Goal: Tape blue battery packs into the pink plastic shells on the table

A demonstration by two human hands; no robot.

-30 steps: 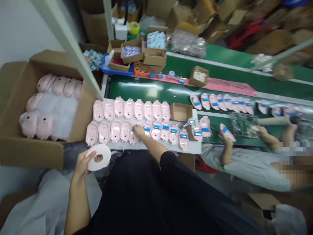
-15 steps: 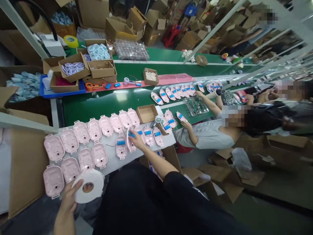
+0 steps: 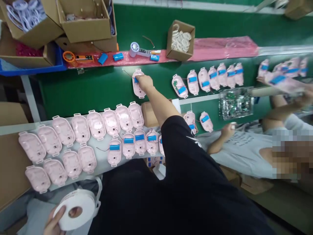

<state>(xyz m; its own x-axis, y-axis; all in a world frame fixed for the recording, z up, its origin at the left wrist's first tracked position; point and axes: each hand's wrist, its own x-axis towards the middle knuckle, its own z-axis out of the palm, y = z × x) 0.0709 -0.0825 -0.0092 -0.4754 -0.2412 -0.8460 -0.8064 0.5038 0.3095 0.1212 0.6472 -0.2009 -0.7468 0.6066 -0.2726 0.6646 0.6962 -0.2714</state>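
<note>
My left hand (image 3: pixel 55 219) grips a large roll of white tape (image 3: pixel 64 213) at the lower left; a loose strip curls off its right side. On the green belt, my right hand (image 3: pixel 146 84) has its fingers closed at a pink plastic shell (image 3: pixel 139 92). They partly cover the blue battery inside, and a thin wire sticks out to the left. Two rows of pink shells (image 3: pixel 80 128) lie on the white bench below. Those at the left of the front row hold no battery, while several farther right carry blue batteries (image 3: pixel 114 147).
A small cardboard box (image 3: pixel 149 114) stands beside the back row. Beyond the belt are a box of white parts (image 3: pixel 181 40), loose blue batteries (image 3: pixel 118 56) and an orange-ringed part (image 3: pixel 69 58). At the right, a co-worker (image 3: pixel 246 143) sits near a clear tray of circuit boards (image 3: pixel 236 102).
My right hand has carried a pink shell from the bench out to the green belt. The tape roll has shifted left and down, with its strip now hanging loose. The view has moved closer.
</note>
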